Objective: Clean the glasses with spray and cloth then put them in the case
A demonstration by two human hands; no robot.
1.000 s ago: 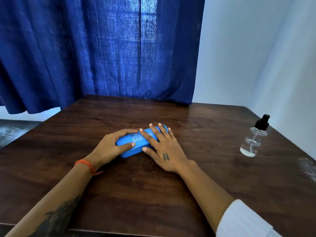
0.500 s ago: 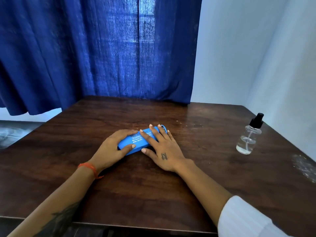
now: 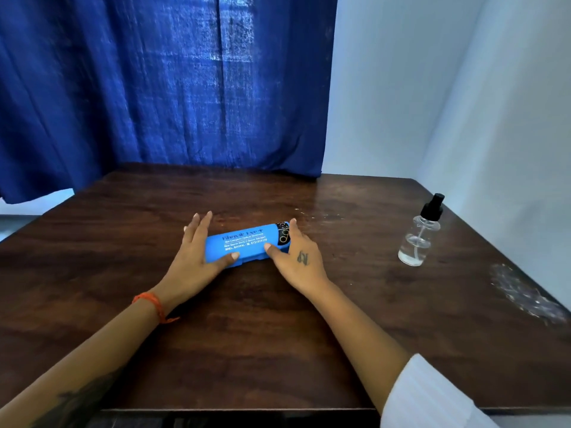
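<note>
A closed blue glasses case (image 3: 247, 244) with white lettering lies mid-table. My left hand (image 3: 193, 253) holds its left end, thumb along the front edge and fingers stretched behind it. My right hand (image 3: 295, 256) grips the right end by the black patch, thumb on the front. A clear spray bottle (image 3: 419, 239) with a black pump top stands at the right. No glasses or cloth are in view.
The dark wooden table (image 3: 262, 335) fills the view, with its near edge at the bottom. A blue curtain (image 3: 173, 88) hangs behind the far edge, and a white wall runs along the right. A crumpled clear wrapper (image 3: 525, 293) lies near the right edge.
Both hands slid apart from on top of the case to its two ends, uncovering the printed lid. The case sits in nearly the same spot.
</note>
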